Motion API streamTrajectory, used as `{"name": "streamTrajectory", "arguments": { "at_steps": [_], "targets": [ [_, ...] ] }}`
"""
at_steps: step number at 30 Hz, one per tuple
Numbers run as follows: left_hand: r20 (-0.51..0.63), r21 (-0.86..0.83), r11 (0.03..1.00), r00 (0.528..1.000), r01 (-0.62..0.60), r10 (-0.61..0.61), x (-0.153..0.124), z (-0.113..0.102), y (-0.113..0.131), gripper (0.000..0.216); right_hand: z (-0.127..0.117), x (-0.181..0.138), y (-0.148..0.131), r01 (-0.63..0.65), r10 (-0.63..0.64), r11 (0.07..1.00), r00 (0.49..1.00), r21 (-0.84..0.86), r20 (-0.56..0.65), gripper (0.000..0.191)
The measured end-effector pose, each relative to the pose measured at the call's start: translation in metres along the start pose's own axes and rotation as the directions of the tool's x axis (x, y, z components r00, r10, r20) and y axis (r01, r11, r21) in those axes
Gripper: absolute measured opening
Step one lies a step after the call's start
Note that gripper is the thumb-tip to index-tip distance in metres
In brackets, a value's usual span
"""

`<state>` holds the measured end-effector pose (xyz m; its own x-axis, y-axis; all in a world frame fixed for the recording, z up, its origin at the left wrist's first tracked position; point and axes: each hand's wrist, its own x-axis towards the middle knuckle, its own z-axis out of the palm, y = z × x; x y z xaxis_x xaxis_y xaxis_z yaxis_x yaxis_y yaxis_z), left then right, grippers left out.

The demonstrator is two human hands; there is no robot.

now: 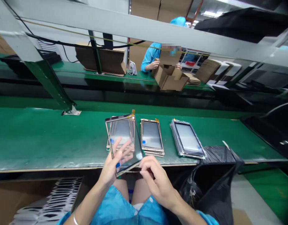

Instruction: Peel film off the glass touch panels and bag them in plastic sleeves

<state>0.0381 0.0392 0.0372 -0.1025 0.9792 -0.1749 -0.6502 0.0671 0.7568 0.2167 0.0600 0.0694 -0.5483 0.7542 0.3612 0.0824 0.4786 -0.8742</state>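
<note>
My left hand holds a clear touch panel with a dark border, tilted above the bench edge. Its spread fingers show through the glass from behind. At the panel's lower right corner, my right hand is closed in a pinch. A thin pale strip runs from the panel's lower edge to those fingertips. Behind the raised panel lies a stack of similar panels, partly seen through the glass. Beside it is a second stack with an orange flex tab. A third stack, with glossy film, lies farther right.
Below the bench's front edge, a black plastic bag hangs open at right. A carton with white inserts stands at lower left. A green post rises from the bench. Across the line, a co-worker handles a cardboard box.
</note>
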Motion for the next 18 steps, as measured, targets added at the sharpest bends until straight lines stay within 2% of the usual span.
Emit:
{"name": "streamTrajectory", "arguments": {
  "at_steps": [1,3,4,5,6,7,8,9,10,11,12,13,14,15,17,18],
  "targets": [
    [0.014,-0.023,0.998,0.998,0.055,-0.054,0.001,-0.002,-0.003,0.069,0.004,0.012,-0.008,-0.049,0.032,0.985,0.994,0.164,0.109,0.014],
    [0.054,-0.072,0.983,0.985,0.17,-0.166,0.003,-0.007,-0.012,0.071,0.009,0.045,-0.023,-0.198,0.054,0.882,0.943,0.427,0.327,0.018],
    [0.071,-0.088,0.974,0.976,0.211,-0.205,0.002,-0.008,-0.017,0.074,0.008,0.065,-0.03,-0.233,0.041,0.841,0.928,0.489,0.371,0.021],
    [0.087,-0.101,0.966,0.969,0.239,-0.231,0.001,-0.01,-0.021,0.079,0.003,0.084,-0.036,-0.202,0.022,0.836,0.941,0.509,0.337,0.023],
    [0.105,-0.114,0.959,0.963,0.258,-0.247,0.0,-0.011,-0.024,0.085,-0.006,0.102,-0.041,-0.095,-0.008,0.867,0.979,0.49,0.203,0.024],
    [0.121,-0.123,0.956,0.96,0.265,-0.251,-0.002,-0.011,-0.026,0.09,-0.019,0.117,-0.044,0.065,-0.06,0.91,0.998,0.409,-0.024,0.021],
    [0.131,-0.123,0.957,0.96,0.263,-0.247,-0.003,-0.012,-0.027,0.092,-0.034,0.126,-0.046,0.239,-0.157,0.939,0.938,0.249,-0.308,0.018],
    [0.13,-0.117,0.961,0.963,0.25,-0.234,-0.005,-0.012,-0.025,0.091,-0.05,0.13,-0.046,0.365,-0.287,0.931,0.77,0.025,-0.569,0.014],
    [0.114,-0.102,0.97,0.971,0.222,-0.21,-0.006,-0.012,-0.022,0.088,-0.064,0.127,-0.044,0.394,-0.406,0.897,0.547,-0.202,-0.732,0.011],
    [0.084,-0.078,0.98,0.981,0.183,-0.177,-0.007,-0.012,-0.018,0.085,-0.075,0.119,-0.039,0.354,-0.497,0.855,0.352,-0.379,-0.793,0.009],
    [0.043,-0.05,0.989,0.99,0.138,-0.136,-0.008,-0.012,-0.012,0.081,-0.08,0.106,-0.032,0.279,-0.541,0.835,0.257,-0.474,-0.801,0.009],
    [-0.001,-0.023,0.996,0.996,0.091,-0.091,-0.008,-0.011,-0.006,0.077,-0.08,0.09,-0.022,0.184,-0.516,0.857,0.312,-0.482,-0.798,0.008],
    [-0.043,-0.003,0.999,0.998,0.044,-0.044,-0.009,-0.011,-0.001,0.072,-0.074,0.072,-0.012,0.11,-0.443,0.885,0.502,-0.453,-0.743,0.008],
    [-0.08,0.013,1.0,0.997,-0.001,0.002,-0.009,-0.009,0.005,0.068,-0.063,0.054,0.0,0.072,-0.366,0.902,0.652,-0.426,-0.664,0.009],
    [-0.124,0.039,0.996,0.989,-0.075,0.08,-0.011,-0.006,0.013,0.064,-0.034,0.021,0.021,0.04,-0.209,0.936,0.864,-0.35,-0.459,0.006],
    [-0.132,0.048,0.993,0.985,-0.104,0.109,-0.012,-0.004,0.015,0.064,-0.019,0.008,0.029,0.015,-0.122,0.96,0.922,-0.281,-0.369,0.005]
  ]
}}
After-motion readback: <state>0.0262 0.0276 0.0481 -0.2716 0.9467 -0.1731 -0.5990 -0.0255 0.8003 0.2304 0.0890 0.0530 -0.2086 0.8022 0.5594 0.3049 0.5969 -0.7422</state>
